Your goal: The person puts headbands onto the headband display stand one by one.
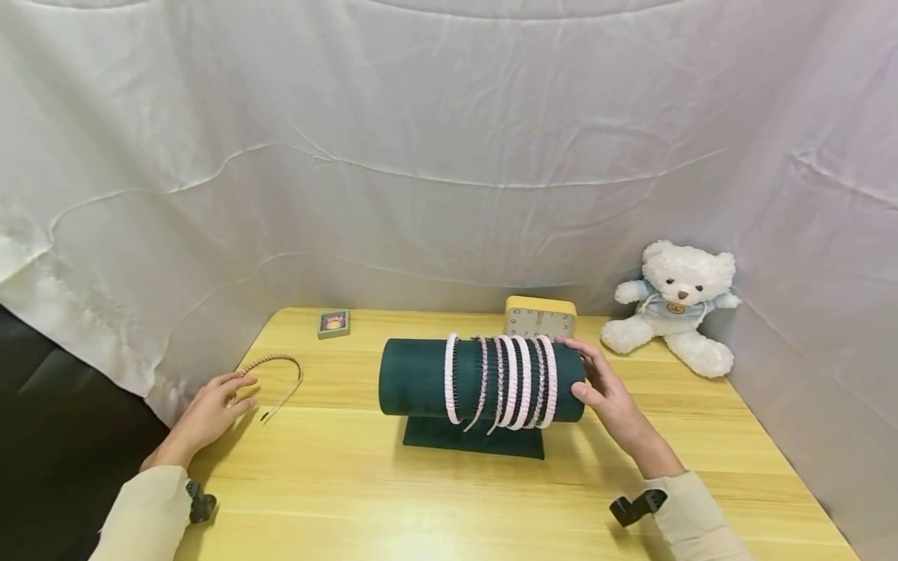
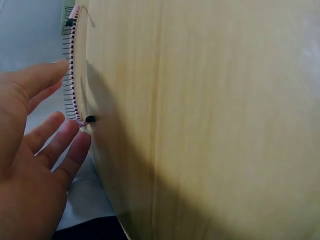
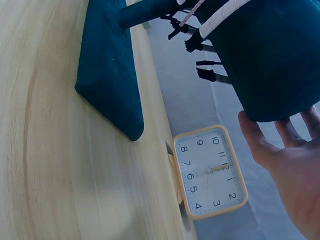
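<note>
A dark green headband display stand [image 1: 414, 378], a padded roll on a flat base, stands mid-table. Several pink and white headbands [image 1: 526, 382] circle its roll, mostly toward the right. My right hand [image 1: 617, 409] holds the roll's right end, thumb in front and fingers behind; in the right wrist view the fingertips [image 3: 250, 127] meet its rim. At the left, a braided headband [image 1: 300, 372] lies on the table. Beside its left side is my left hand [image 1: 210, 417], fingers loosely spread. The left wrist view shows the headband's comb teeth [image 2: 67, 85] close to those fingers; contact is unclear.
Behind the stand is a yellow-framed clock [image 1: 540, 314], partly hidden. A white teddy bear [image 1: 684, 296] sits at the back right, and a small box [image 1: 334, 323] lies at the back left. Pale curtains [image 1: 449, 218] surround the wooden table [image 1: 337, 483].
</note>
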Tool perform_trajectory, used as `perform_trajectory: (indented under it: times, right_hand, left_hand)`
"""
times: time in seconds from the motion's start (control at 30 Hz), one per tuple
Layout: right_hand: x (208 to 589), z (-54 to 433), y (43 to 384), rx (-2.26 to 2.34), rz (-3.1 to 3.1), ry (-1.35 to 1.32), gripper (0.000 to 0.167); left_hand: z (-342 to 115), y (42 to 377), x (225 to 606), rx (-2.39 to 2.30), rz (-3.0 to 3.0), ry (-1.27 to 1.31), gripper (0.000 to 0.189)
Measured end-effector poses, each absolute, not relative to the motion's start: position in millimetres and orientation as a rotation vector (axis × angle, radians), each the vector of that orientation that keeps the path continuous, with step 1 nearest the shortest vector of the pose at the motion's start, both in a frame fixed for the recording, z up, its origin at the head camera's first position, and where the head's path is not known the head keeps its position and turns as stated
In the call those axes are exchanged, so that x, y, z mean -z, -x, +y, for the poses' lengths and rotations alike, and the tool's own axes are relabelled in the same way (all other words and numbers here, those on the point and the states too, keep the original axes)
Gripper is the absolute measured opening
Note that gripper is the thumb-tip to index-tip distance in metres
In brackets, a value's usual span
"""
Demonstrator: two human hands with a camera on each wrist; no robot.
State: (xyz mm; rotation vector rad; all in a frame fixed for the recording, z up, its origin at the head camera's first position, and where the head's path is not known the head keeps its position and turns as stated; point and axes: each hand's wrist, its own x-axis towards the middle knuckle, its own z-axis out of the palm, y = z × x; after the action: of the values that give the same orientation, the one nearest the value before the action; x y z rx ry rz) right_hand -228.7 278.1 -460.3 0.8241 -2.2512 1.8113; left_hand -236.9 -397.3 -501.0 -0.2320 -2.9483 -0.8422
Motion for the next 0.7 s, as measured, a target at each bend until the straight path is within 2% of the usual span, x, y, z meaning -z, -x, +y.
perform_trajectory:
  times: [0.27,0.53,0.7]
  right_hand:
    - [461,277,229,-1.811,-2.254,-0.818,0.059]
    - [461,276,228,-1.81,-2.249,-0.824,0.06]
    - [461,276,228,-1.817,-2.237,-0.832,0.059]
  left_hand:
    - [-397,241,502,0.811,-2.975,0.242,0.052]
    - [-403,245,505,0.933,-2.957,0.104,0.054]
    - [-406,248,505,0.896,-2.978,0.118,0.055]
